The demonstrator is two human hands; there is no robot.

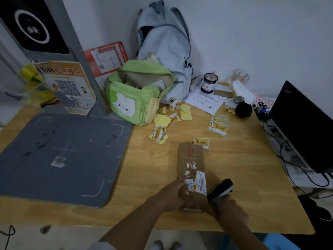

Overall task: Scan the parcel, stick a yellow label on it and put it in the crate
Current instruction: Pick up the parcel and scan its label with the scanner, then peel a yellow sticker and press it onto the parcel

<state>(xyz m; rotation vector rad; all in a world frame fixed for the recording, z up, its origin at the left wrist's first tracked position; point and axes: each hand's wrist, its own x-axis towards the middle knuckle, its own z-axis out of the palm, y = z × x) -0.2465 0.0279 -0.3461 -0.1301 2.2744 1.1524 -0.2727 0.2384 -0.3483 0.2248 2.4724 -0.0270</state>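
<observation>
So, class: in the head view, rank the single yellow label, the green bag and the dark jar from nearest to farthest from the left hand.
From the left hand, gripping the parcel:
1. Yellow label, just past the parcel's far end.
2. Green bag, back left.
3. Dark jar, back right by the wall.

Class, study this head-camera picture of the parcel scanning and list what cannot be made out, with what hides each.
- Crate: not in the head view at all.
- Barcode on the parcel: too small and blurred to read.
- Right hand grip on the scanner: handle hidden by the hand.
- Left hand fingertips: behind the parcel.
- Laptop: cut off by the right edge.
</observation>
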